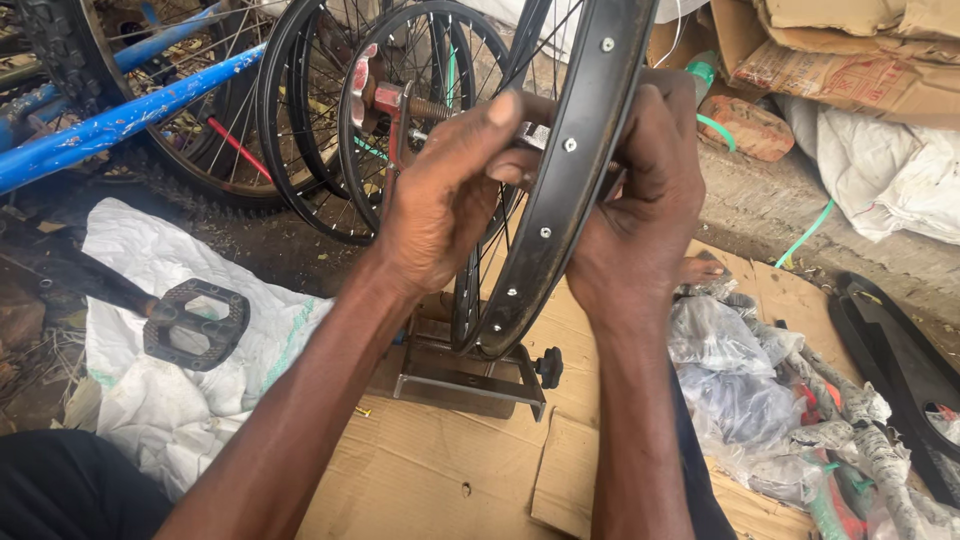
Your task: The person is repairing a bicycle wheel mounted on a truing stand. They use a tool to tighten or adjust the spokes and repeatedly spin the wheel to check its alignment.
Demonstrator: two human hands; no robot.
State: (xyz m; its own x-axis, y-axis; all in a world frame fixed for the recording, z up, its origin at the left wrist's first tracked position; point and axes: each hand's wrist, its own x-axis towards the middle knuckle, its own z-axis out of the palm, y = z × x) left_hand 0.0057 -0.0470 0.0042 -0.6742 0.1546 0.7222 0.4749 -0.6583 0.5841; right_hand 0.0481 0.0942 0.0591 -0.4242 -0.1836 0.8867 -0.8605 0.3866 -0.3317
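left hand [440,195] fingers pinch a small metal piece just left of the black rim [560,180]; right hand [640,200] fingers wrap behind rim, grip unclear. keep rim steady in its stand [470,375].

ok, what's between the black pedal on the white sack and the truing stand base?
Head view: between the black pedal and the stand base lie white sack fabric and the person's left forearm, which crosses above. The left hand and right hand flank the black rim.

rim [560,215] between hands, pedal [196,322] far left.
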